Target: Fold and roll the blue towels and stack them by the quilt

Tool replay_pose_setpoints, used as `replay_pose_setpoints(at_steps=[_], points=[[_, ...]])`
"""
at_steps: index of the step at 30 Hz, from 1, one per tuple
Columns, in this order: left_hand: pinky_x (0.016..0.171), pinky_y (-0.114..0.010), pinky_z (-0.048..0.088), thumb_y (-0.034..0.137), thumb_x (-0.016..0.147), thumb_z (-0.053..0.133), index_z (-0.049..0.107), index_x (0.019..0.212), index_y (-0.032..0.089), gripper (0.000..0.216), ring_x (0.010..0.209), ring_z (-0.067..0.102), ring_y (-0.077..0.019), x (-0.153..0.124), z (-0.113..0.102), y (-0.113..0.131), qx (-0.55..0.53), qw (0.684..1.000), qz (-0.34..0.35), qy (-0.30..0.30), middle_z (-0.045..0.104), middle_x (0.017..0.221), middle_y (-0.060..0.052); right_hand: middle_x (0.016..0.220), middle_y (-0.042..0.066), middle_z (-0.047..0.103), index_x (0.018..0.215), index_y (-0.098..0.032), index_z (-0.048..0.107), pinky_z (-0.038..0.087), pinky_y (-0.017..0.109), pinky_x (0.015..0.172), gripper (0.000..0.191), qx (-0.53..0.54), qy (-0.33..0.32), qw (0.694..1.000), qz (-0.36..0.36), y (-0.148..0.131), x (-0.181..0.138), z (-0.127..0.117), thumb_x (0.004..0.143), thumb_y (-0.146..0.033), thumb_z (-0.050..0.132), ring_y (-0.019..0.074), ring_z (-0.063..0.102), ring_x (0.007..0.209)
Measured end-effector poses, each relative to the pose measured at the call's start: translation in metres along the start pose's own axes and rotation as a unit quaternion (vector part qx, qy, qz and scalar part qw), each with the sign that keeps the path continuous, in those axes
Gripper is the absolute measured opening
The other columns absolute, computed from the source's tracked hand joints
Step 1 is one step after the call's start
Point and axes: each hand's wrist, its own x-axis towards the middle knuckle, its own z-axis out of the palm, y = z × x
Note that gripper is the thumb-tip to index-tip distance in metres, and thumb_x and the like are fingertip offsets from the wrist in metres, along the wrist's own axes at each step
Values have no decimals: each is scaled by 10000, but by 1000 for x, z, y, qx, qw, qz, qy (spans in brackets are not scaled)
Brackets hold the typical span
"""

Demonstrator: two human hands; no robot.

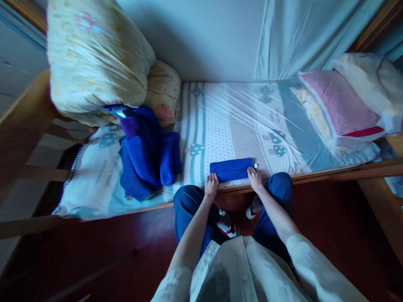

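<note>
A blue cloth (233, 169), folded into a flat narrow rectangle, lies near the front edge of the bed, with a small white tag at its right end. My left hand (211, 185) has its fingers closed on the cloth's near left corner. At the right end, my right hand (255, 177) grips the near corner by the tag. Both thumbs are hard to make out. A heap of loose blue cloths (141, 155) rests on the bed to the left, with a purple piece among them.
The patterned bedsheet (217, 109) is wrinkled towards the right. A large floral bundle (97, 58) and a smaller pillow (163, 88) stand at the back left. A pink cushion (340, 100) sits at the right. Wooden rails (355, 173) edge the bed; a curtain (292, 37) hangs behind.
</note>
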Motion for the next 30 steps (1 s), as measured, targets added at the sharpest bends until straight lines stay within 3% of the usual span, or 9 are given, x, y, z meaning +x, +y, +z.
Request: replay_pose_setpoints(at_steps=[10, 17, 21, 25, 30], points=[[1188, -510, 402, -2, 906, 367, 569, 1386, -11, 521, 1357, 568, -321, -22, -14, 0, 53, 997, 57, -30, 569, 1426, -300, 1440, 225, 593, 1395, -80, 617, 481, 424, 1133, 517, -35, -30, 999, -1, -4, -19, -11, 927, 19, 424, 256, 551, 1395], [1188, -503, 400, 18, 827, 482, 553, 1405, 56, 584, 1357, 570, -303, -40, -26, 8, 35, 996, 49, -59, 596, 1407, -275, 1378, 200, 653, 1324, -146, 678, 530, 411, 1067, 485, 10, -30, 999, 17, -9, -38, -24, 905, 18, 496, 255, 622, 1315], [1177, -482, 419, -7, 809, 442, 594, 1381, 108, 603, 1357, 573, -281, -40, -37, 6, -21, 997, 16, -69, 618, 1410, -220, 1355, 145, 688, 1317, -196, 681, 554, 356, 999, 518, 38, -37, 998, 33, -4, -41, -35, 870, 32, 547, 252, 675, 1234], [1128, -396, 477, -10, 779, 458, 644, 1337, 155, 611, 1273, 640, -246, -34, -50, 0, -89, 993, -39, -63, 696, 1331, -136, 1208, 136, 754, 1326, -206, 678, 561, 340, 946, 498, 71, -39, 994, 70, 7, -38, -45, 867, -22, 616, 269, 736, 1080], [1083, -377, 507, 52, 795, 526, 696, 1233, 146, 479, 1189, 687, -262, -23, -63, -1, -203, 970, -135, -24, 747, 1214, -126, 1213, 120, 746, 1319, -191, 667, 517, 336, 1013, 379, 105, -32, 989, 102, 16, -29, -45, 943, -169, 624, 255, 688, 1176]])
